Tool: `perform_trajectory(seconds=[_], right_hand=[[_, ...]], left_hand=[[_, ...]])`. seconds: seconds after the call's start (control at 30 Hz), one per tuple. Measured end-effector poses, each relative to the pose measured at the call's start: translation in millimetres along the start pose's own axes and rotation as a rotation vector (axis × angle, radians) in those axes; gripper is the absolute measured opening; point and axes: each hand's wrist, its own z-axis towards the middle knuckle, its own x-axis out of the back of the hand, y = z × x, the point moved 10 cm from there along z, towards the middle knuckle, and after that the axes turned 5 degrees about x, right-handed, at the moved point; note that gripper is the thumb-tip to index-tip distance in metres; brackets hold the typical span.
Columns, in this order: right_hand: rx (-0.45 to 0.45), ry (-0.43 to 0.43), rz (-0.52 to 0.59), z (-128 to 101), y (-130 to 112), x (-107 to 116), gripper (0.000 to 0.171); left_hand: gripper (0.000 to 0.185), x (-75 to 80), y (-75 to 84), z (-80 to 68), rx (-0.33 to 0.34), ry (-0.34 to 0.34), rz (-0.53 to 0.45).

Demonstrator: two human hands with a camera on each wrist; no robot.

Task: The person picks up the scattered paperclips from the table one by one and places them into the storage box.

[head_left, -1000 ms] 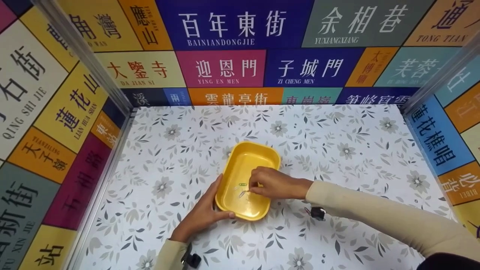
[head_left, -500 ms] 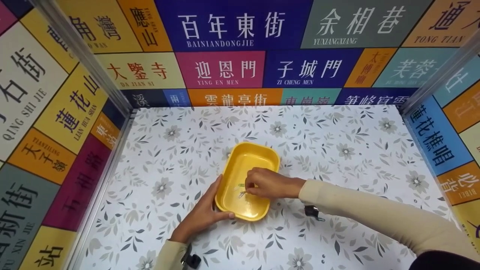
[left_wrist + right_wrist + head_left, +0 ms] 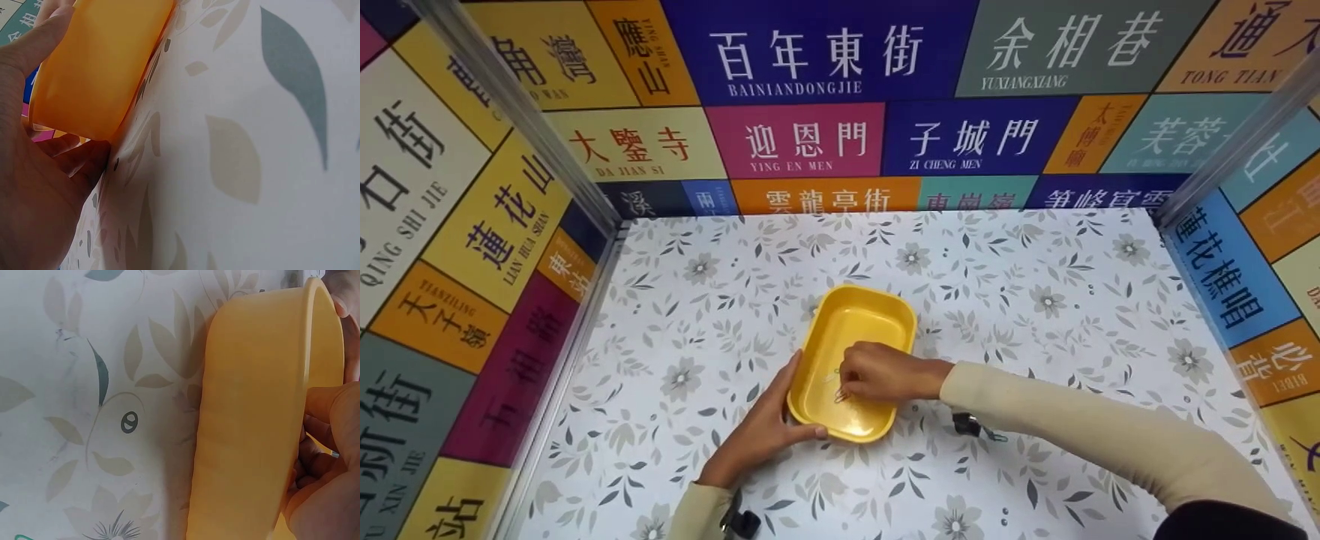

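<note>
Head view: right hand [image 3: 877,373] slid a bit further left into the yellow tray [image 3: 851,330] mid-table, fingertips bunched down over the paper clips [image 3: 834,386], pinching at one by the look of it. Left hand [image 3: 765,427] hasn't budged.

Left wrist: thumb and curled fingers clamped on the tray's near corner.

Right wrist: fingers [image 3: 329,405] hooked over the rim, something small and metal in there.

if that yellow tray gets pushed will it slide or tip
The yellow tray is low and wide with a flat base, so it would probably slide on the smooth floral table, not tip. Its thin plastic wall looks light and stiff. The left hand grips its corner, likely bracing it while the right hand reaches inside.
</note>
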Motion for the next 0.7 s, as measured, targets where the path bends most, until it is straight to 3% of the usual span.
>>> perform_trajectory(seconds=[0.7], right_hand=[[-0.018, 0.100, 0.005, -24.1, 1.3, 23.5, 0.011]], left_hand=[[0.133, -1.1, -2.5, 0.9, -0.004, -0.008, 0.000]])
